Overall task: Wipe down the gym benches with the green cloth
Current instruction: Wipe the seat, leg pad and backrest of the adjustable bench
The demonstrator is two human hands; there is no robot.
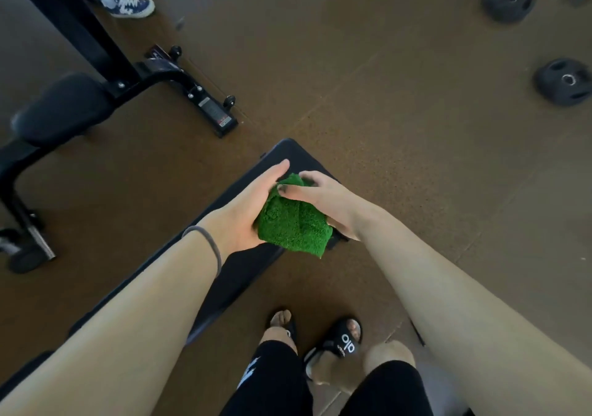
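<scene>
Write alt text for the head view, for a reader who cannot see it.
Both hands hold a folded green cloth above a black gym bench: the left hand cups it, the right hand grips it from the other side. Brown floor all round, with another bench at left and two weight plates at upper right.

I'm wearing a grey hair tie [205, 242] round my left wrist, black leggings [272, 380], and black slides [346, 340] bearing white lettering.
</scene>
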